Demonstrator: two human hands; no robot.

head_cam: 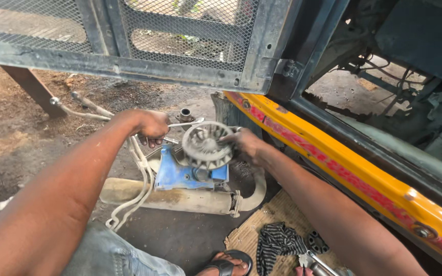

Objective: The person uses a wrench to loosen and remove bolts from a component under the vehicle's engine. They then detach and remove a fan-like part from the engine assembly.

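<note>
Item: round grey finned metal fan wheel [204,145], centre of the frame, mounted on a blue-painted engine casing [177,174] that rests on the dirt floor above a pale, dusty cylindrical exhaust pipe [175,198]. Right hand [245,144]: grip curled against the wheel's right rim, fingers pressed on the fins, bracing it. Left hand [152,125]: grip closed tight around the handle of a slim silver metal wrench [186,123], which reaches toward the wheel's upper edge. Risks, as judged: the wrench may slip off its fastener under force, driving knuckles into the fins; the wheel may turn under the bracing palm and nick fingers; the casing may shift on the loose floor. Adjacent: yellow vehicle body panel [344,171], right; striped dark cloth [277,243] on a woven mat, lower centre; white cables [136,189], left.
</note>
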